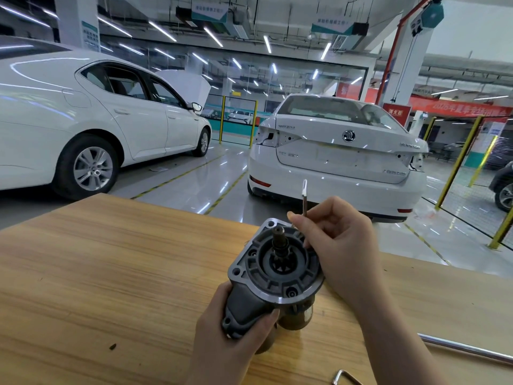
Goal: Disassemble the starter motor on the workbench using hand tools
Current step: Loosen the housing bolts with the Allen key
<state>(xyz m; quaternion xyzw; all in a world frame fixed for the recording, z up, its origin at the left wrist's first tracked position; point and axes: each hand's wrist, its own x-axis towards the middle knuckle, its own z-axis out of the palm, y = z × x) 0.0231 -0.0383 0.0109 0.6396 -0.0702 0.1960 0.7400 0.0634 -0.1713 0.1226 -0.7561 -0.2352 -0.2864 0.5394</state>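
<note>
Your left hand (227, 337) grips the lower body of the starter motor (274, 276), thumb across the dark housing and fingers curled round it. The motor stands nose-up, centre-right on the wooden workbench (111, 273), and its base seems to rest on the top. The round flange faces you w/ the pinion shaft (278, 240) poking up thru the middle.

Your right hand (336, 240) pinches a thin metal rod (304, 201) betw. thumb and fingers. Its white tip points up and its low end is at the flange's upper-right edge. Can't tell if it's a long thru-bolt or a slim driver, since your fingers hide the low end.

My read: you're working a fastener at the flange rim, early in the strip-down, since the housing is in one piece.

- Line the rod up w/ the hole's axis and put no side load on it, or it may bind.
- Your left hand is the only clamp and the motor looks top-heavy, so press down into the bench, not just sideways.
- If it's a bolt, draw it straight out, then park it away from the bench edge.

A chrome bar (466, 350) and a bent metal key (344, 377) lie to your right, apart from the motor. Reach w/ the right hand only and don't loosen the left.
</note>
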